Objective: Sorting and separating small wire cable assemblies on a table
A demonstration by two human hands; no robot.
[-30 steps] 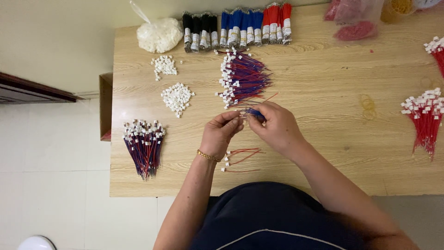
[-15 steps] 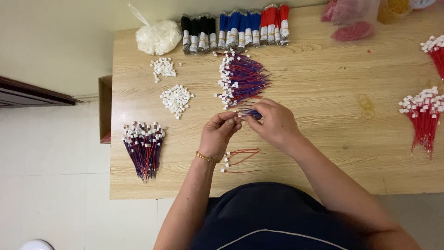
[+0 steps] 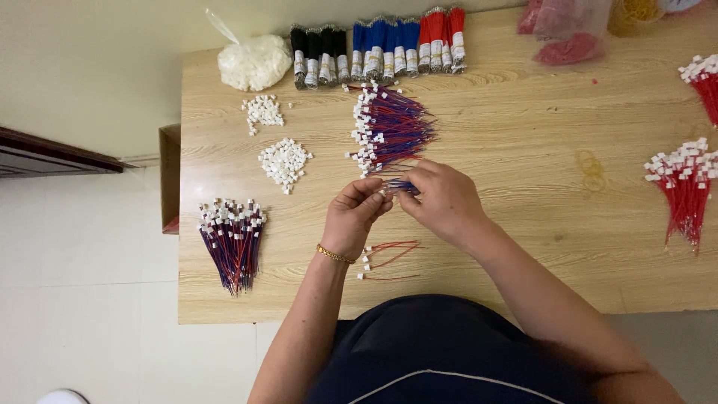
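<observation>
Hands meet above the counter (image 3: 523, 247): your left hand (image 3: 357, 217) and right hand (image 3: 441, 200) each pinch the blue wire lead (image 3: 402, 185); keep both grips tight, close to its end.

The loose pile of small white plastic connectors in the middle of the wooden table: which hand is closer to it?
The left hand. It lies just right of and below the pile of white connectors. The right hand is farther right, beyond the left, both pinching a blue wire.

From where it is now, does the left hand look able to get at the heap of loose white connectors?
Probably yes: the left hand is near the heap of white connectors, with only bare table between them.
</observation>
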